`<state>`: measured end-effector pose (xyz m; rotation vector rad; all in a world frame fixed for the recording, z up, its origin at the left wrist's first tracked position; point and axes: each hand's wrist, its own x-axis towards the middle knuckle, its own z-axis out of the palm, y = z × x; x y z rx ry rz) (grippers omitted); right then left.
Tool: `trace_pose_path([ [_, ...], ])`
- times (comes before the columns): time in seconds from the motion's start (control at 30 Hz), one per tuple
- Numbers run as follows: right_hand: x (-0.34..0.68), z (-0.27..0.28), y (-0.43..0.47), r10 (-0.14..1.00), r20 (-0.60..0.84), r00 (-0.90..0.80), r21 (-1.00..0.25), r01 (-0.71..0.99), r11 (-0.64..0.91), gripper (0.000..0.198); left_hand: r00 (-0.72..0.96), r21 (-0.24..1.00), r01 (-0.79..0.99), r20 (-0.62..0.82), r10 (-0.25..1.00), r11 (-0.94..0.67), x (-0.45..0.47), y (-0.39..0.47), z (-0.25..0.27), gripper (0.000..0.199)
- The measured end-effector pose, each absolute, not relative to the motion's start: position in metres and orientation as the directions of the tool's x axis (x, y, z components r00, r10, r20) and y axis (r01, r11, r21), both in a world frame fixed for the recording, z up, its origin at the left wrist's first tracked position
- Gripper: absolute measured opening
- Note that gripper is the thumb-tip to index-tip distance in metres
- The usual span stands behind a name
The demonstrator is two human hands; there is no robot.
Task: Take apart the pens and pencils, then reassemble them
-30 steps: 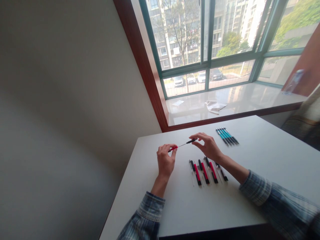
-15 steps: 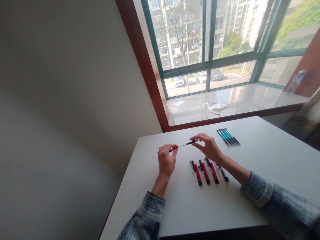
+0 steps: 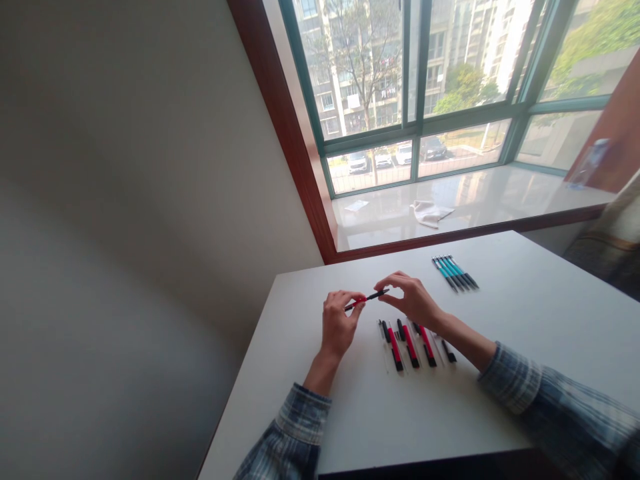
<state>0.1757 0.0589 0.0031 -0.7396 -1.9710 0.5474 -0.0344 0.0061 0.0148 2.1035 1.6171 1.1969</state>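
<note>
Between thumb and fingers, my left hand (image 3: 340,322) pinches a red pen barrel (image 3: 359,302) above the white table. My right hand (image 3: 411,298) pinches a black pen grip section (image 3: 377,294), its dark tip pointing up and to the right. Barrel and grip section are in line and meet, or nearly so; whether they are joined I cannot tell. Below my right hand lie red pen barrels (image 3: 411,347) with black ends, together with black grip sections (image 3: 385,331) and thin clear refills, in a loose row. One black clip piece (image 3: 451,357) lies at the row's right end.
Several teal pens (image 3: 455,273) lie side by side toward the back of the white table (image 3: 300,373). Behind the table is a window sill with a white cloth (image 3: 431,213) and a paper (image 3: 357,206). A wall stands to the left.
The gap between the red barrel and the black grip section, where a thin refill showed, has closed. My left hand has moved right and my right hand slightly left.
</note>
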Motion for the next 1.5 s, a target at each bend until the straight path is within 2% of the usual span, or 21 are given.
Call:
trace_pose_path([
  [0.27,0.1770,0.0005,0.0606,0.725,0.557,-0.405,-0.659,0.315,0.683,0.015,0.070,0.621,0.688,0.457,0.887,-0.375,-0.0342,0.0065,0.0154,0.009],
  [0.47,0.1789,-0.0003,0.0625,0.762,0.456,-0.461,-0.664,0.394,0.636,0.033,0.086,0.610,0.692,0.461,0.883,-0.386,-0.0346,0.0065,0.0141,0.008],
  [0.63,0.1785,0.0011,0.0623,0.734,0.510,-0.448,-0.663,0.338,0.668,0.033,0.060,0.627,0.689,0.451,0.891,-0.363,-0.0357,0.0068,0.0145,0.010],
  [0.77,0.1788,0.0015,0.0633,0.702,0.541,-0.464,-0.634,0.324,0.702,0.018,0.055,0.628,0.688,0.453,0.890,-0.363,-0.0359,0.0069,0.0147,0.010],
  [0.93,0.1798,0.0018,0.0630,0.747,0.446,-0.492,-0.654,0.390,0.648,0.038,0.071,0.622,0.689,0.452,0.889,-0.371,-0.0356,0.0069,0.0137,0.009],
  [1.13,0.1783,0.0023,0.0609,0.702,0.529,-0.477,-0.640,0.319,0.699,0.023,0.057,0.616,0.703,0.449,0.892,-0.356,-0.0355,0.0069,0.0152,0.010],
  [1.27,0.1779,0.0007,0.0619,0.701,0.535,-0.471,-0.616,0.350,0.706,0.012,0.063,0.619,0.703,0.437,0.897,-0.351,-0.0347,0.0061,0.0158,0.011],
  [1.33,0.1781,0.0003,0.0622,0.718,0.514,-0.469,-0.607,0.393,0.691,0.017,0.067,0.619,0.702,0.436,0.898,-0.353,-0.0343,0.0058,0.0151,0.011],
  [1.5,0.1792,0.0025,0.0605,0.754,0.401,-0.521,-0.635,0.435,0.638,0.042,0.091,0.608,0.703,0.436,0.895,-0.368,-0.0345,0.0062,0.0135,0.010],
])
